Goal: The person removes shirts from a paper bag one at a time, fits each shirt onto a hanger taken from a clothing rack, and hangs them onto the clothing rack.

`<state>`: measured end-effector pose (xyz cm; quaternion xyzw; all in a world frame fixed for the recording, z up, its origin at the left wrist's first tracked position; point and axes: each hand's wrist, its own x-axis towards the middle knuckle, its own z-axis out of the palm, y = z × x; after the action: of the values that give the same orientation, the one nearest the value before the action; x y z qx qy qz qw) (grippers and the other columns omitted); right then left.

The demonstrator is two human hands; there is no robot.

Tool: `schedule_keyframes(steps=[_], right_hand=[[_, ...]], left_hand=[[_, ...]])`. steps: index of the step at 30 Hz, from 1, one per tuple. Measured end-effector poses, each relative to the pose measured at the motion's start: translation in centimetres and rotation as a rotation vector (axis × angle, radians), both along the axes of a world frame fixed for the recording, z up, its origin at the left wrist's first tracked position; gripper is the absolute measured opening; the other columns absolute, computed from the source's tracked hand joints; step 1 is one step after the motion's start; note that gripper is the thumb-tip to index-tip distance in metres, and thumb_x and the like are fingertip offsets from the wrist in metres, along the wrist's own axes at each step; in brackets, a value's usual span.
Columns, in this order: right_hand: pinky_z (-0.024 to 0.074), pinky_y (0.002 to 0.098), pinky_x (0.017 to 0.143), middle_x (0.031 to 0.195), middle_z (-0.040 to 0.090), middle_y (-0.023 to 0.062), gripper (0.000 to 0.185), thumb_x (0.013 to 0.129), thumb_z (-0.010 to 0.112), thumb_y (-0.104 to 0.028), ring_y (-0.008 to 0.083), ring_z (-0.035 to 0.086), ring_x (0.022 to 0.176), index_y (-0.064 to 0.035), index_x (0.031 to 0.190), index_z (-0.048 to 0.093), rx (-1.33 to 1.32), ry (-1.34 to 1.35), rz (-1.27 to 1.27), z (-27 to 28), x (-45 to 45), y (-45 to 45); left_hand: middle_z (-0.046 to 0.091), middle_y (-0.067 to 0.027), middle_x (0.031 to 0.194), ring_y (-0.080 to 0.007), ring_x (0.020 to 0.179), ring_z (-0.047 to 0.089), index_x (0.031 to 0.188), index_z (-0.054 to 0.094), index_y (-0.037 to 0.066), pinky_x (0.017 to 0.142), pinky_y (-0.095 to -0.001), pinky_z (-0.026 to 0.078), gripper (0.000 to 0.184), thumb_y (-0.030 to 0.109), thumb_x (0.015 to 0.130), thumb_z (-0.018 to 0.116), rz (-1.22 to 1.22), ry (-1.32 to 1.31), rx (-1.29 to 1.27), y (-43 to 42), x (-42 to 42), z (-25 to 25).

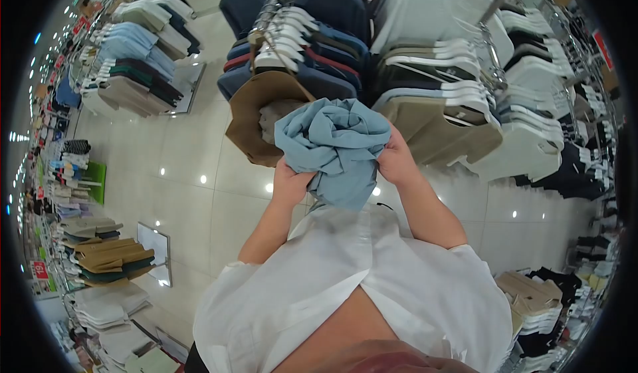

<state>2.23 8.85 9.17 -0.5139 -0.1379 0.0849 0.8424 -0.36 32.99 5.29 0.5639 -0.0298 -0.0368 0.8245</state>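
A bunched-up light blue garment [335,140] is held up in front of my body between both hands; its exact kind does not show in the folds. My left hand [290,181] grips its lower left side, with the thumb against the cloth. On the other side, my right hand [397,155] is closed on the garment's right edge, its fingertips partly hidden. Just beyond and to the left, a brown paper bag [246,124] hangs open by its handle from the clothes rail. A greyish cloth [271,120] shows inside the bag, partly covered by the blue garment.
Straight ahead, dark blue shirts [332,14] hang on white hangers along a metal rail [269,7]. Olive and white shirts [425,124] hang close to my right hand. More clothes racks [136,54] line both sides of the tiled floor [226,207].
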Motion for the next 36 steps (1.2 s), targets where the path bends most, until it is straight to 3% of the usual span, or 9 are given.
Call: schedule_keyframes(steps=[5,8,14,16,18,21,22,29,36], right_hand=[[0.0452,0.0318,0.109,0.134,0.065,0.0024,0.052,0.094,0.077,-0.004,0.0133,0.059,0.123,-0.0048,0.141,0.056,0.053,0.021,-0.018,-0.8,-3.3,-5.3],[0.0447,0.0326,0.110,0.134,0.065,0.0025,0.058,0.090,0.081,-0.004,0.0137,0.059,0.125,-0.0050,0.142,0.056,-0.040,0.009,-0.052,-0.7,-4.9,-8.4],[0.0443,0.0339,0.111,0.137,0.064,0.0044,0.063,0.088,0.082,-0.006,0.0158,0.058,0.127,-0.0038,0.145,0.055,-0.074,0.059,-0.170,-1.5,-9.2,-14.7],[0.0444,0.0340,0.111,0.137,0.064,0.0050,0.064,0.090,0.081,-0.006,0.0165,0.058,0.127,-0.0031,0.147,0.054,-0.004,0.090,-0.221,-2.3,-10.2,-16.4],[0.0446,0.0340,0.111,0.138,0.064,0.0055,0.064,0.091,0.080,-0.006,0.0166,0.058,0.128,-0.0021,0.148,0.053,0.050,0.151,-0.307,-2.3,-11.0,-17.6],[0.0442,0.0335,0.112,0.139,0.064,0.0063,0.060,0.094,0.077,-0.005,0.0167,0.059,0.128,-0.0006,0.149,0.052,0.117,0.165,-0.385,-2.4,-11.5,-19.1],[0.0439,0.0334,0.112,0.139,0.064,0.0064,0.059,0.095,0.076,-0.005,0.0166,0.059,0.128,-0.0005,0.149,0.052,0.131,0.155,-0.405,-2.2,-11.6,-19.4],[0.0421,0.0341,0.113,0.142,0.061,0.0062,0.055,0.100,0.072,-0.011,0.0167,0.056,0.131,-0.0024,0.150,0.050,0.198,0.184,-0.554,-2.3,-11.4,-20.9],[0.0397,0.0421,0.118,0.156,0.052,0.0087,0.074,0.106,0.054,-0.056,0.0230,0.048,0.144,-0.0073,0.160,0.039,0.086,0.580,-0.491,-6.0,-10.7,-22.2]], left_hand=[[0.071,-0.0088,0.128,-0.0181,0.115,0.067,0.133,0.062,-0.001,0.101,-0.0340,0.052,0.037,0.011,0.099,0.070,-0.051,0.086,-0.077,-5.0,-1.9,-1.8],[0.057,-0.0144,0.146,-0.0270,0.132,0.060,0.151,0.043,0.000,0.111,-0.0424,0.050,0.051,0.024,0.108,0.055,-0.011,0.288,-0.113,-8.6,-3.6,-2.2],[0.056,-0.0161,0.147,-0.0292,0.130,0.061,0.153,0.044,0.004,0.110,-0.0480,0.052,0.055,0.041,0.113,0.038,-0.147,0.395,-0.227,-14.7,-4.7,0.0],[0.056,-0.0150,0.149,-0.0308,0.132,0.060,0.155,0.042,0.006,0.112,-0.0492,0.051,0.057,0.043,0.113,0.036,-0.280,0.207,-0.260,-16.3,-4.4,0.2],[0.052,-0.0135,0.155,-0.0333,0.137,0.057,0.157,0.042,0.008,0.116,-0.0513,0.047,0.059,0.046,0.112,0.036,-0.449,0.195,-0.671,-17.9,-3.5,0.3],[0.047,-0.0121,0.161,-0.0353,0.142,0.052,0.159,0.041,0.011,0.120,-0.0538,0.041,0.061,0.048,0.111,0.037,-0.466,0.446,-0.883,-19.8,-2.7,1.7],[0.041,-0.0090,0.166,-0.0305,0.154,0.036,0.164,0.032,0.014,0.128,-0.0462,0.026,0.061,0.045,0.112,0.030,-0.784,0.140,-1.010,-20.2,-2.4,1.7],[0.043,-0.0089,0.165,-0.0347,0.152,0.040,0.160,0.041,0.014,0.125,-0.0538,0.031,0.065,0.052,0.108,0.036,-0.818,0.201,-1.071,-21.6,-0.5,-1.2],[0.041,-0.0109,0.166,-0.0367,0.152,0.040,0.162,0.039,0.012,0.125,-0.0571,0.030,0.069,0.054,0.107,0.038,-0.736,0.256,-1.048,-22.9,0.2,-0.7]])
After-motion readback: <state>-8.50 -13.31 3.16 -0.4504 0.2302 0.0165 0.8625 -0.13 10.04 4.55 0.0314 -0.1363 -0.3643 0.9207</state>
